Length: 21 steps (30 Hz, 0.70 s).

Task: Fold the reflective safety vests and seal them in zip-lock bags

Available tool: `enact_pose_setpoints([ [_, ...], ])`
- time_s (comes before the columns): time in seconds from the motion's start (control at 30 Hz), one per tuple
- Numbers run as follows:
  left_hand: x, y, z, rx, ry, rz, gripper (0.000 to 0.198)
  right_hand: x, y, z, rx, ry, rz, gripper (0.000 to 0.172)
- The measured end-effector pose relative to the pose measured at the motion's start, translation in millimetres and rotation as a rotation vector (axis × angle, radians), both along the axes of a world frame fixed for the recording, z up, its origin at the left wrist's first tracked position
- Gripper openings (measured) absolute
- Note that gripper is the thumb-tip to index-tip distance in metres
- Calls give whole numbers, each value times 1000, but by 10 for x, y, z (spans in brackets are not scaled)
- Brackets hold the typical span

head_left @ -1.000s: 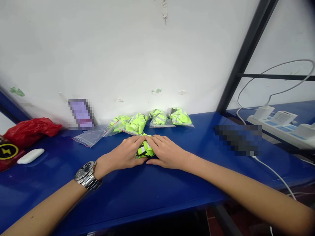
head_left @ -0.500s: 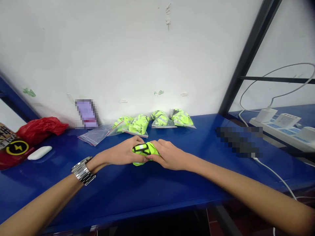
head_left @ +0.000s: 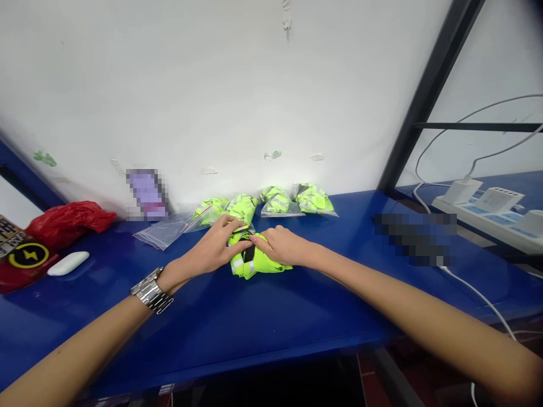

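Table (head_left: 275, 322), blue, carries a row of four clear bags (head_left: 282, 211) at the rear, each holding yellow-green cloth (head_left: 313, 199). Loose bundle of matching cloth (head_left: 261, 264) lies at mid-table, just in front. Left hand (head_left: 218, 244) and right hand (head_left: 286, 247) both grip its upper part, thumbs (head_left: 262, 243) close together. Steel watch (head_left: 151, 290) is on the left wrist (head_left: 168, 276).

A lightning sign (head_left: 29, 255) marks the red packet (head_left: 26, 277); its lettering (head_left: 12, 236) blurs.
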<state>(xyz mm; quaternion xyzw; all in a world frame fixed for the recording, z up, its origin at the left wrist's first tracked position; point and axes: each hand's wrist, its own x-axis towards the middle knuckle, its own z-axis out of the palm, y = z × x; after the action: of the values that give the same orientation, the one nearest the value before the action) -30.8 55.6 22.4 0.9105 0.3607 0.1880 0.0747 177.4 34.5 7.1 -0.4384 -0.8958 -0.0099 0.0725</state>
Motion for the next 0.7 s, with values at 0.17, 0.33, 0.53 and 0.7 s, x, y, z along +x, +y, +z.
enact_pose_setpoints([
  [0.17,51,-147,-25,210,118,-4,48,-4,-35,58,41,-113,-38,39],
  [0.33,147,-228,2,228,271,-9,88,7,-90,94,48,-96,-260,45],
  [0.53,234,-141,14,157,362,-46,74,-6,-114,67,44,-15,-387,64],
  [0.7,251,-136,33,117,387,-9,49,59,-140,108,91,264,-227,49],
])
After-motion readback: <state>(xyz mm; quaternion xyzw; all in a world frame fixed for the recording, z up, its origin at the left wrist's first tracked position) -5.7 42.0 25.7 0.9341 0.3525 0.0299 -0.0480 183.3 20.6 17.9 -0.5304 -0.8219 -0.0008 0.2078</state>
